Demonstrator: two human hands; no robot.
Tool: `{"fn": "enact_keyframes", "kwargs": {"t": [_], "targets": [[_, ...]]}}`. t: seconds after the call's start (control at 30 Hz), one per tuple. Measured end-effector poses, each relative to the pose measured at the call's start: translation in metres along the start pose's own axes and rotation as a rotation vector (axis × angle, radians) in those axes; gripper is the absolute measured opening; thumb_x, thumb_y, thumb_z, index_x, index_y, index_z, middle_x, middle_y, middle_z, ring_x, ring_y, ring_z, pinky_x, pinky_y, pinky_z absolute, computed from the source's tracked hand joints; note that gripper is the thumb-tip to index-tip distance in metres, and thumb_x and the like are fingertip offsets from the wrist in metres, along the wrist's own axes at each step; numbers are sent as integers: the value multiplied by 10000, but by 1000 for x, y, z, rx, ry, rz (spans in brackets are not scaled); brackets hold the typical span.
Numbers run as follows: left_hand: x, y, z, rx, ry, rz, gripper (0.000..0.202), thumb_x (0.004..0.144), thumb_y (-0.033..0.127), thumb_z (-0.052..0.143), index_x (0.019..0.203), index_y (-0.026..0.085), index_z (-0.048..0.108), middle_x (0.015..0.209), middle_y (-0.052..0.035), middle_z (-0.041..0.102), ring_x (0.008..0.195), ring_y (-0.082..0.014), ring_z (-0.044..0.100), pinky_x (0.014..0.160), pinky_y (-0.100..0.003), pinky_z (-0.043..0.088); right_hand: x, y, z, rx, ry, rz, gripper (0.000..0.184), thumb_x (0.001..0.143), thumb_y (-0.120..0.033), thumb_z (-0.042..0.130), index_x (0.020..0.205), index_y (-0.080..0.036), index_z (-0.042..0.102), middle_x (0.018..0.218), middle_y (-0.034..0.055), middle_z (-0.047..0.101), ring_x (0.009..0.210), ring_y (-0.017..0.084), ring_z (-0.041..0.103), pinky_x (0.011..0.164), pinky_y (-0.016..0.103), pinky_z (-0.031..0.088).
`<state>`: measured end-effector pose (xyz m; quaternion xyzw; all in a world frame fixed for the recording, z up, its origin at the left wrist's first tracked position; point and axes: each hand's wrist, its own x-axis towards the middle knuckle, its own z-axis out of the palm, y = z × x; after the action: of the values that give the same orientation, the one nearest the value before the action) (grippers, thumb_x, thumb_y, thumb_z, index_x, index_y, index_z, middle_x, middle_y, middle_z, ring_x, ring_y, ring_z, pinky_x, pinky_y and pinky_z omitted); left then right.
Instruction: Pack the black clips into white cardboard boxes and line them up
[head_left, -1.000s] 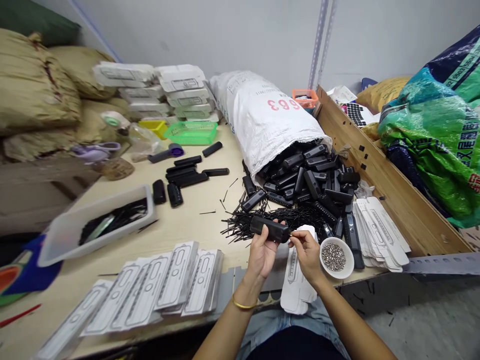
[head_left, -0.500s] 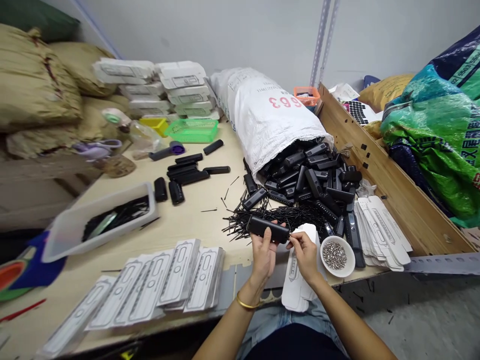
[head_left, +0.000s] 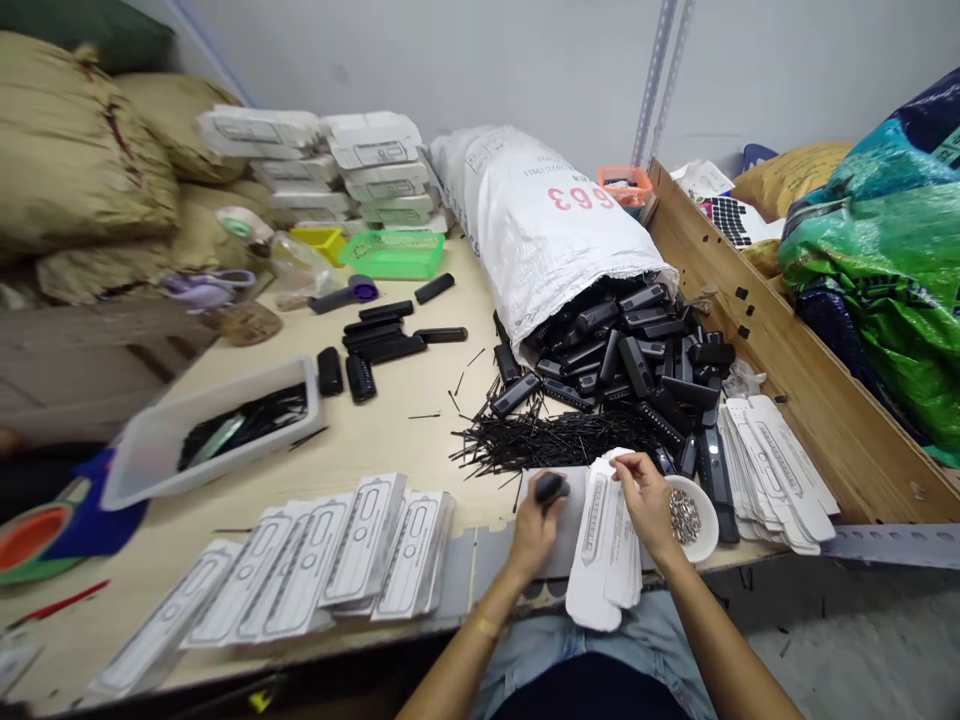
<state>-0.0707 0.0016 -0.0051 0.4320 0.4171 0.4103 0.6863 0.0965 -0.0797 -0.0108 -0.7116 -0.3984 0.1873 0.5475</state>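
Note:
My left hand is closed around a black oblong plastic piece, its end pointing up and slightly blurred. My right hand pinches the top end of a white printed card, which lies on a small stack of such cards at the table's front edge. Just right of that hand stands a white bowl of small shiny metal pieces, partly hidden by the wrist. Beyond both hands lies a heap of thin black sticks.
A white sack spills many black plastic pieces. More cards lie at right, beside a wooden board. Packed cards line the front left, below a white tray of black sticks.
The black plastic piece has been turned from level to end-up in my left hand. My right hand has left it and moved up to the top of the white card stack. The view shifted slightly.

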Motion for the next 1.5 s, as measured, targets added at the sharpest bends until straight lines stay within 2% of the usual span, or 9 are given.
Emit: {"fn": "enact_keyframes", "kwargs": {"t": [0.23, 0.5, 0.67, 0.8, 1.0, 1.07, 1.2, 1.37, 1.5], "targets": [[29, 20, 1, -359, -94, -190, 385, 744, 309, 687, 1057, 157, 522, 1083, -138, 636, 955, -250, 638, 896, -431, 461, 42, 16, 4, -432, -206, -218, 133, 856, -186, 472, 907, -188, 595, 897, 72, 623, 871, 217, 534, 785, 362, 434], [39, 26, 0, -310, -97, -159, 406, 757, 328, 671, 1089, 156, 514, 1086, -137, 631, 953, -243, 630, 838, -403, 497, 83, 23, 12, -723, -198, -238, 184, 822, -190, 550, 999, -188, 600, 986, 96, 619, 923, 258, 504, 795, 389, 402], [81, 14, 10, 23, 55, -9, 376, 668, 331, 730, 972, 147, 607, 912, -93, 650, 852, -242, 617, 736, -359, 509, 69, 21, -19, -591, -199, -187, 129, 847, -204, 507, 934, -189, 600, 910, 61, 629, 857, 215, 529, 784, 352, 413], [109, 11, 30, 70, 57, 60, 406, 532, 202, 805, 899, 139, 643, 936, -107, 626, 1094, -306, 518, 945, -390, 397, 33, 16, -27, -672, -415, -172, 174, 729, -220, 663, 894, -198, 611, 886, 62, 606, 851, 226, 526, 731, 325, 410], [62, 5, 36, 276, -149, 258, 747, 458, 149, 826, 1163, 187, 582, 1244, -132, 468, 1284, -332, 314, 1099, -447, 154, 31, 20, -19, -809, -452, -27, 426, 558, -172, 797, 927, -159, 585, 950, 107, 564, 881, 258, 516, 734, 332, 381], [34, 5, 30, 336, -279, 186, 693, 543, 180, 795, 1197, 219, 572, 1231, -124, 479, 1227, -312, 391, 1085, -443, 204, 44, 20, -23, -775, -518, 42, 277, 591, -160, 772, 792, -154, 582, 850, 73, 576, 808, 218, 531, 701, 299, 364], [-2, 13, 25, 202, -295, -76, 612, 609, 213, 765, 1192, 226, 577, 1175, -127, 535, 1119, -290, 502, 1023, -436, 327, 62, 5, -31, -632, -544, -51, 145, 724, -185, 668, 674, -166, 533, 761, 8, 569, 757, 155, 522, 712, 271, 349], [-26, 23, 40, -347, -680, -744, 392, 772, 387, 611, 1069, 131, 630, 1059, -168, 632, 965, -284, 611, 897, -436, 450, 60, -18, -34, -274, -624, -180, 139, 809, -277, 586, 711, -189, 540, 773, 0, 577, 808, 160, 502, 760, 292, 375], [-36, 15, 46, -480, -579, -746, 459, 784, 460, 593, 1061, 94, 606, 873, -132, 664, 712, -189, 648, 733, -329, 518, 57, -12, -34, 234, -696, -82, 251, 808, -369, 580, 668, -187, 480, 726, -1, 550, 693, 141, 502, 675, 279, 414]]}}
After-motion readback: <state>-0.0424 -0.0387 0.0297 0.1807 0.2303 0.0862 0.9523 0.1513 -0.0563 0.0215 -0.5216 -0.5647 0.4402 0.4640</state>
